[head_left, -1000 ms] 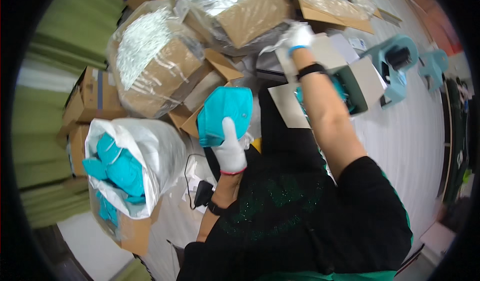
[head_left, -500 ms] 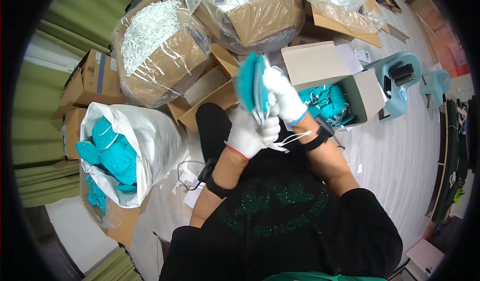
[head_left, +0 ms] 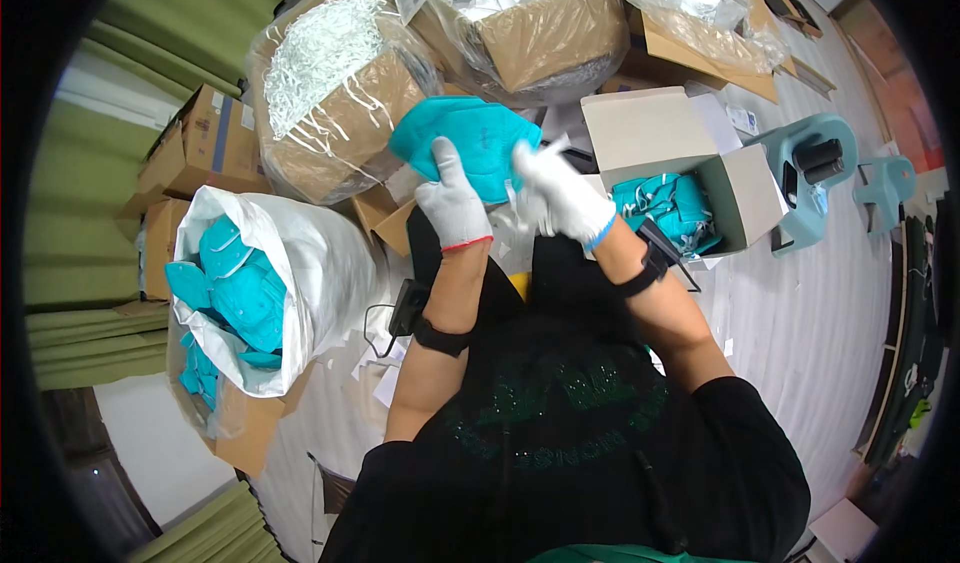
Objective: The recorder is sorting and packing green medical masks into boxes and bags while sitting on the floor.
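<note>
White-gloved fingers (head_left: pixel 447 161) of the left hand (head_left: pixel 452 206) press against the back of a teal folded fabric face mask (head_left: pixel 467 143), while the right hand (head_left: pixel 558 195), also gloved in white, closes its fingers (head_left: pixel 527 163) on the mask's right edge and a thin white strap. The mask is held up in front of the person's chest, above the lap. Just right of the hands, an open white cardboard box (head_left: pixel 690 153) holds more teal masks. At left, a white plastic bag (head_left: pixel 300 263) brims with teal masks. Beyond stands a bag-lined cardboard carton of white straps (head_left: pixel 330 83).
</note>
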Available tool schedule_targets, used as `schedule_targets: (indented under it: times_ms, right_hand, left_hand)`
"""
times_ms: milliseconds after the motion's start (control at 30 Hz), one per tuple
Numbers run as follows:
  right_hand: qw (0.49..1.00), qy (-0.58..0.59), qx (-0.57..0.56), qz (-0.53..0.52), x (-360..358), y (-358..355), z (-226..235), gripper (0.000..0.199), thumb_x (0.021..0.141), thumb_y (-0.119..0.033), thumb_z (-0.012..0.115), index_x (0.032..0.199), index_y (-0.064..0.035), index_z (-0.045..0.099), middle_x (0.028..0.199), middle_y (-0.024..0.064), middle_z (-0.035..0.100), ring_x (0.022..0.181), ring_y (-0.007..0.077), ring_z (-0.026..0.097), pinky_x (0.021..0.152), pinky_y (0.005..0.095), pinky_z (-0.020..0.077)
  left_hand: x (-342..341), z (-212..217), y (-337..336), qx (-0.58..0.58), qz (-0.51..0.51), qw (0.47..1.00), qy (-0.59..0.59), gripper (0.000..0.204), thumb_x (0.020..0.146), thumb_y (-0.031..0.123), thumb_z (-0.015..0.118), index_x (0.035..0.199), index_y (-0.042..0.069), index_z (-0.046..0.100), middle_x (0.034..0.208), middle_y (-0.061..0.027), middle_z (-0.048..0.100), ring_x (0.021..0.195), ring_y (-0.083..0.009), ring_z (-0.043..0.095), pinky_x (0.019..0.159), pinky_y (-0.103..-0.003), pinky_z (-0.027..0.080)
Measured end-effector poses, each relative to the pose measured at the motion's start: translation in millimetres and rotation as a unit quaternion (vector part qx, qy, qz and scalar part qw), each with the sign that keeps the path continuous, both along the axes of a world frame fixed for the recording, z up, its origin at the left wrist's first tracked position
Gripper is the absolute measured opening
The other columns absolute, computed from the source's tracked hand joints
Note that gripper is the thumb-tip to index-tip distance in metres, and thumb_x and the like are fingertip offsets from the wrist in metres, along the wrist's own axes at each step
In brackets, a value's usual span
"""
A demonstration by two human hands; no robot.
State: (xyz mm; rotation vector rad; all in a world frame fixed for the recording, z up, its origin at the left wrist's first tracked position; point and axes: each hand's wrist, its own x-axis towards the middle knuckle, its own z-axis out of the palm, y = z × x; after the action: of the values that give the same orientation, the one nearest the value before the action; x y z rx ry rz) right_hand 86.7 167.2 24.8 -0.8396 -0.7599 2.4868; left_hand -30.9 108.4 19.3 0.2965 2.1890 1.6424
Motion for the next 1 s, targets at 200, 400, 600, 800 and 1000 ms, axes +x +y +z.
schedule_targets:
  times_ms: [200, 400, 600, 800, 1000]
  right_hand:
    - [0.994, 0.099, 0.031, 0.026, 0, -8, -44, 0.017, 0.088, -0.019, 0.066, 0.094, -0.0036, 0.061, 0.085, 0.0013, 0.059, 0.076, 0.0084, 0.054, 0.069, 0.0226, 0.0446]
    - [0.917, -0.146, 0.367, -0.06, -14, 9, -31, 0.026, 0.09, -0.017, 0.057, 0.109, 0.0008, 0.062, 0.093, 0.0062, 0.064, 0.075, 0.0101, 0.057, 0.071, 0.0245, 0.0475]
    - [0.967, -0.006, 0.213, -0.139, -36, 32, -52, 0.036, 0.095, -0.04, 0.051, 0.105, -0.0067, 0.06, 0.076, 0.0037, 0.061, 0.059, 0.0099, 0.053, 0.054, 0.0242, 0.0446]
    - [0.984, 0.081, 0.159, 0.012, -28, -11, -51, 0.034, 0.093, -0.042, 0.056, 0.092, -0.0087, 0.063, 0.07, -0.0013, 0.056, 0.055, 0.0072, 0.048, 0.05, 0.0232, 0.0393]
    - [0.965, 0.002, 0.227, 0.133, -5, -13, -28, 0.022, 0.09, -0.024, 0.063, 0.092, -0.0025, 0.063, 0.081, 0.002, 0.06, 0.068, 0.01, 0.055, 0.064, 0.0247, 0.0472]
  left_hand:
    - [-25, -10, 7, 0.323, 0.025, 0.946, 0.009, 0.052, 0.094, 0.041, 0.056, 0.11, -0.008, 0.056, 0.103, -0.0157, 0.065, 0.086, -0.0217, 0.066, 0.073, -0.033, 0.056]
    - [-33, -18, 3, 0.356, 0.043, 0.924, -0.134, 0.032, 0.097, 0.027, 0.055, 0.114, 0.0, 0.055, 0.108, -0.0108, 0.063, 0.093, -0.0179, 0.063, 0.081, -0.032, 0.053]
    - [-30, -21, 3, 0.353, 0.016, 0.926, -0.131, 0.03, 0.096, 0.024, 0.058, 0.11, -0.002, 0.059, 0.105, -0.0084, 0.065, 0.088, -0.0161, 0.063, 0.079, -0.03, 0.051]
    - [-28, -23, -4, 0.228, 0.014, 0.964, 0.135, 0.034, 0.095, 0.029, 0.059, 0.098, -0.004, 0.065, 0.09, -0.0063, 0.068, 0.081, -0.0123, 0.061, 0.075, -0.028, 0.049]
    - [-29, -9, -8, 0.308, -0.015, 0.951, -0.032, 0.035, 0.097, 0.031, 0.055, 0.106, -0.003, 0.06, 0.097, -0.0076, 0.066, 0.082, -0.0147, 0.061, 0.077, -0.028, 0.049]
